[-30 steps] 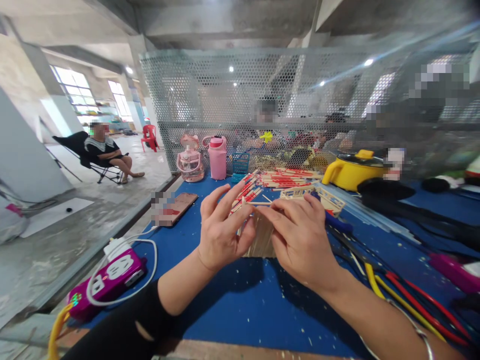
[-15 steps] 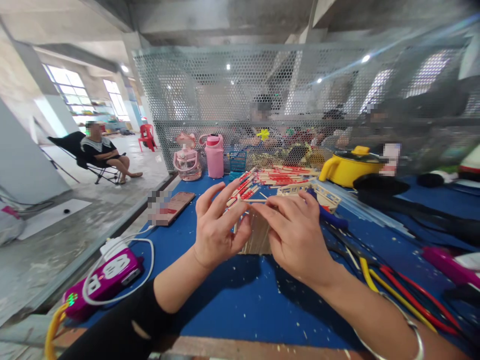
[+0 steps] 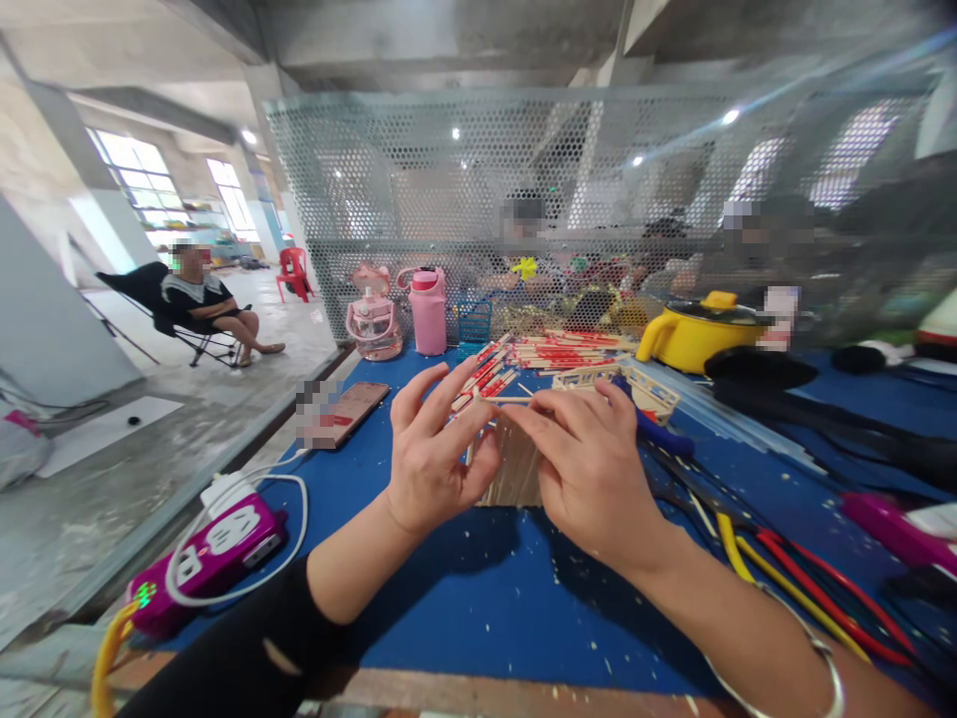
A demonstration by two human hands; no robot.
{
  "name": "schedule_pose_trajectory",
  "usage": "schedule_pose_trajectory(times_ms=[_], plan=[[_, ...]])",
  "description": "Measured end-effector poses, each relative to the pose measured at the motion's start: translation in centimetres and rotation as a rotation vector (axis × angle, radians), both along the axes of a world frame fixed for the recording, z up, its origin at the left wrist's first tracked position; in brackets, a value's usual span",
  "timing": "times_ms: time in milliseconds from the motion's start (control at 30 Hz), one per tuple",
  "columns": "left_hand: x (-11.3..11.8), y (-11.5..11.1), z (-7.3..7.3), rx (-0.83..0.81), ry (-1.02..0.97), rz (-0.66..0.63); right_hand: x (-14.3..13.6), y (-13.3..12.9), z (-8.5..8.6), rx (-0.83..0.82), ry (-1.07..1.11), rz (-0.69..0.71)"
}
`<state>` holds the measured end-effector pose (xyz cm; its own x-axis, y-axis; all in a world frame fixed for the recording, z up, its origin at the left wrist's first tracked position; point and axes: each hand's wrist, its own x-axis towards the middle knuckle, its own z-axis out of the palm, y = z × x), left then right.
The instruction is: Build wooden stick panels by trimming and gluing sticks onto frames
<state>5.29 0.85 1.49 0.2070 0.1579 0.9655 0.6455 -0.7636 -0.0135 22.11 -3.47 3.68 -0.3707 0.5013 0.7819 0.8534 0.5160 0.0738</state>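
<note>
A small wooden structure (image 3: 514, 469) made of thin sticks stands on the blue table (image 3: 478, 628), between my two hands. My left hand (image 3: 441, 454) is at its upper left edge, fingers bent over the top and the thumb at the side. From the right, my right hand (image 3: 594, 464) reaches the same top edge, its index fingertip close to the left one. A thin pale stick (image 3: 515, 401) lies along that edge, and both hands' fingers press on it. Parts of the structure are hidden behind the fingers.
Red-marked sticks (image 3: 568, 349) lie behind my hands, beside a wooden frame (image 3: 658, 392). Phone (image 3: 357, 414) and purple power strip (image 3: 213, 563) sit left. Pliers (image 3: 829, 593) lie right, a yellow pot (image 3: 695, 334) behind. A pink bottle (image 3: 428, 311) stands before a perforated screen (image 3: 419, 189).
</note>
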Motion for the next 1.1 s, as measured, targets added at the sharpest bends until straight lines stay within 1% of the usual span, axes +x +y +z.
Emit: schedule_pose_trajectory(times_ms=[200, 867, 933, 1000, 1067, 1100], plan=[[0.0, 0.0, 0.1, 0.019, 0.008, -0.007, -0.1, -0.1, 0.1, 0.004, -0.002, 0.001], [0.0, -0.2, 0.1, -0.002, 0.001, -0.016, 0.0, -0.1, -0.1, 0.022, 0.000, 0.012], [-0.1, -0.1, 0.0, -0.043, -0.009, -0.033, 0.3, 0.0, -0.3, 0.056, 0.034, 0.045], [-0.2, 0.1, -0.3, -0.128, -0.019, -0.072, 0.9, 0.3, -0.8, 0.096, 0.119, 0.053], [-0.4, 0.4, -0.8, -0.233, -0.033, -0.145, 1.6, 0.9, -1.4, 0.093, 0.294, 0.014], [-0.5, 0.6, -1.1, -0.279, -0.039, -0.189, 2.0, 1.3, -1.7, 0.046, 0.396, -0.015]])
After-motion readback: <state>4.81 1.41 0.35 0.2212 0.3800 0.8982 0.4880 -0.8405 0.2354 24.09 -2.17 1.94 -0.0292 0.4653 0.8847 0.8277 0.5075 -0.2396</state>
